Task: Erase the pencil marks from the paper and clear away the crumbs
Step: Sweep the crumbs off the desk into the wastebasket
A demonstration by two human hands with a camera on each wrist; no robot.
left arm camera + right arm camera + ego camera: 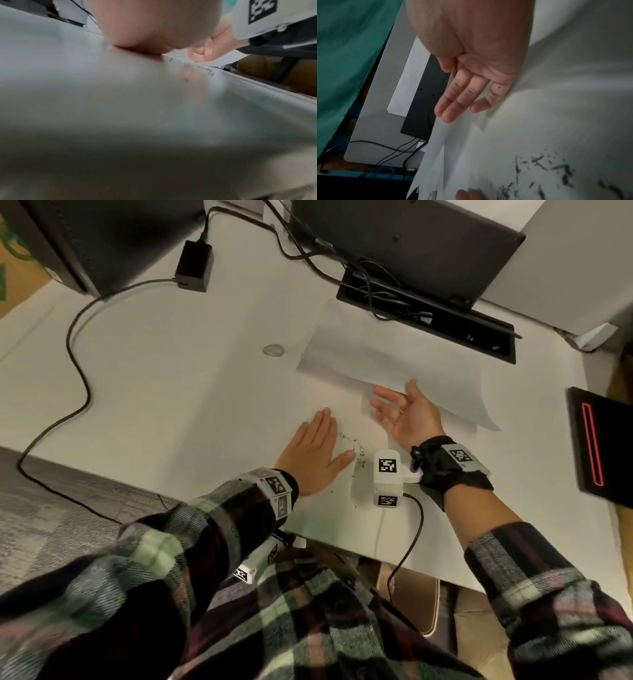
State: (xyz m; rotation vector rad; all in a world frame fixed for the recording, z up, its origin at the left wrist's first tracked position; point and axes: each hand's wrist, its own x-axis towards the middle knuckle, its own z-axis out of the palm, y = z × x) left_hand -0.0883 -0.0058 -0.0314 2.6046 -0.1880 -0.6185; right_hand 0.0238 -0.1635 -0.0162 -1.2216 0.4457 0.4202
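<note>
Dark eraser crumbs (pixel 352 450) lie scattered on the white desk (pixel 171 392) between my two hands. My left hand (pixel 313 455) lies flat, palm down, fingers straight, just left of the crumbs. My right hand (pixel 402 414) stands on its edge to their right, palm facing left, fingers straight and holding nothing. White paper sheets (pixel 394 364) lie just behind the right hand. In the right wrist view the right hand's fingers (pixel 462 97) carry grey smudges and the crumbs (pixel 547 169) lie below them. In the left wrist view the left hand (pixel 154 24) rests on the desk.
A black power brick (pixel 193 266) and its cable trail across the left of the desk. A monitor (pixel 411 241) and an open cable tray (pixel 428 313) sit at the back. A black device with a red strip (pixel 599 446) lies at the right edge. A small round clear spot (pixel 273 349) is mid-desk.
</note>
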